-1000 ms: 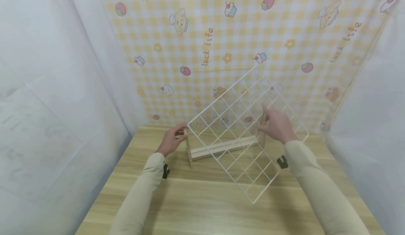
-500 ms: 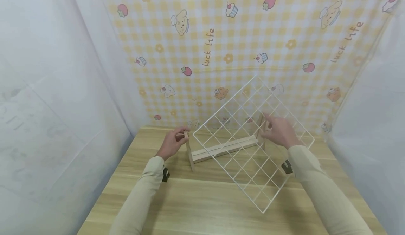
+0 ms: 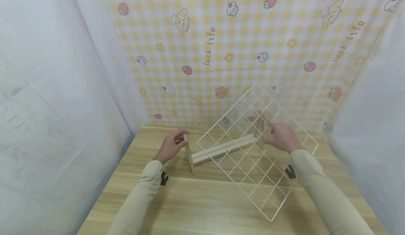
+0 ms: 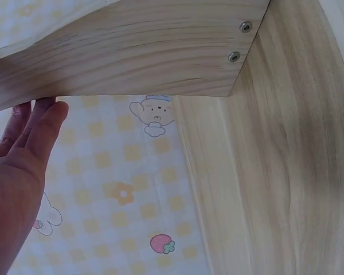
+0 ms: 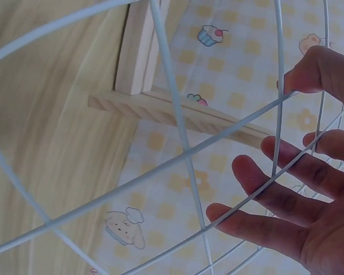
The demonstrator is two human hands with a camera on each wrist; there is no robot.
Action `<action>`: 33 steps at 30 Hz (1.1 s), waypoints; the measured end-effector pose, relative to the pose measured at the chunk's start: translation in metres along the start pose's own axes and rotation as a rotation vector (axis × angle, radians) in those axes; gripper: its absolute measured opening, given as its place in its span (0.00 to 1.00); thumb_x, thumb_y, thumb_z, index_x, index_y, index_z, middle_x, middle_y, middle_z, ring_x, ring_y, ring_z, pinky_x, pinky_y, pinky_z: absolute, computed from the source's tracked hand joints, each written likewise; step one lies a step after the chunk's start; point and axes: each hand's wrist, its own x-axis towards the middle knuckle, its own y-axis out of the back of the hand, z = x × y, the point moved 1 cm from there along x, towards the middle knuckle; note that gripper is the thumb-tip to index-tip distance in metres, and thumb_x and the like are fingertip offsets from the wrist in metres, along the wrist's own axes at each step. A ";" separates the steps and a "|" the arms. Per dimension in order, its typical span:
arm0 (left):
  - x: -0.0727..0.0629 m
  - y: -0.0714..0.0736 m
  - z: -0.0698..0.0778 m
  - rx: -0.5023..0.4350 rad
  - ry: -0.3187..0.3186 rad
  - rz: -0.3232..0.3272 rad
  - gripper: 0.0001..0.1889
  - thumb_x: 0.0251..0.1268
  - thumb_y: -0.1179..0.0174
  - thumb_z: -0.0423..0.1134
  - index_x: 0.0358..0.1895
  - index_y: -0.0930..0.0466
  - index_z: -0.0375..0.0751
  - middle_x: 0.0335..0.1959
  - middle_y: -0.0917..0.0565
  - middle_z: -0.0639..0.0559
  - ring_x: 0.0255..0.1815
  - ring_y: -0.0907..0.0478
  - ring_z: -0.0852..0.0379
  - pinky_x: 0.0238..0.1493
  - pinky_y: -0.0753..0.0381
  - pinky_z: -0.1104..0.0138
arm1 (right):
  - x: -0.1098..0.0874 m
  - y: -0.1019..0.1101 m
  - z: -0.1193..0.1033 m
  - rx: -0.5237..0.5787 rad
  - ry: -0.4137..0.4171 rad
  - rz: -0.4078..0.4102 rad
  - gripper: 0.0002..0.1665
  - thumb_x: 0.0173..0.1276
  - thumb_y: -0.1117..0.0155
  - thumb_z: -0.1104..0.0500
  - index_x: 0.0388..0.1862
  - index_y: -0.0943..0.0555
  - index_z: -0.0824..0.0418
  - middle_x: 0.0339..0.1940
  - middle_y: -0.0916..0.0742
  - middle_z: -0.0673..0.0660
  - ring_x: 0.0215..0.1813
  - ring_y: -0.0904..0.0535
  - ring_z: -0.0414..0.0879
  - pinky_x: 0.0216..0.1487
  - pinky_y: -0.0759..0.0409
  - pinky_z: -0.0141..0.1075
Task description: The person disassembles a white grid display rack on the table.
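A wooden stand has a crossbar (image 3: 221,151) joining two upright side boards on the table. My left hand (image 3: 171,145) grips the top of the left side board (image 4: 132,54), whose lower corner shows two screws in the left wrist view. A white wire grid panel (image 5: 187,152) is held tilted in front of the stand by my right hand (image 3: 281,138). In the right wrist view several of its fingers (image 5: 255,226) lie against the wires. The right side board (image 5: 178,114) stands just beyond those fingertips, partly seen through the grid.
The wooden table (image 3: 196,207) runs back to a yellow checked cloth (image 3: 243,45) with printed cartoons. White sheets (image 3: 47,105) hang at both sides. A dark device is strapped under each wrist.
The wire grid and right hand have shifted down and to the right, nearer to me. The stand's left end has come slightly nearer with my left hand still on it.
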 end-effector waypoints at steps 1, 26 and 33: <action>-0.001 0.000 0.000 -0.002 -0.001 0.003 0.19 0.67 0.35 0.32 0.59 0.22 0.48 0.58 0.20 0.40 0.61 0.19 0.39 0.66 0.18 0.51 | -0.001 -0.001 0.000 0.005 0.001 -0.005 0.51 0.55 0.27 0.53 0.74 0.36 0.72 0.44 0.11 0.71 0.37 0.15 0.57 0.41 0.12 0.49; -0.022 0.004 -0.001 0.018 -0.029 0.038 0.16 0.64 0.32 0.34 0.54 0.21 0.47 0.38 0.15 0.49 0.51 0.15 0.48 0.62 0.15 0.52 | -0.024 -0.025 0.016 0.021 0.007 -0.091 0.50 0.50 0.27 0.54 0.70 0.32 0.74 0.37 0.13 0.64 0.33 0.20 0.49 0.32 0.16 0.40; -0.024 0.003 -0.001 0.037 -0.033 0.059 0.16 0.64 0.32 0.34 0.53 0.21 0.46 0.39 0.16 0.49 0.51 0.15 0.48 0.62 0.15 0.52 | -0.026 -0.031 0.019 0.013 0.004 -0.110 0.49 0.50 0.24 0.53 0.68 0.30 0.74 0.35 0.13 0.62 0.33 0.20 0.48 0.32 0.15 0.40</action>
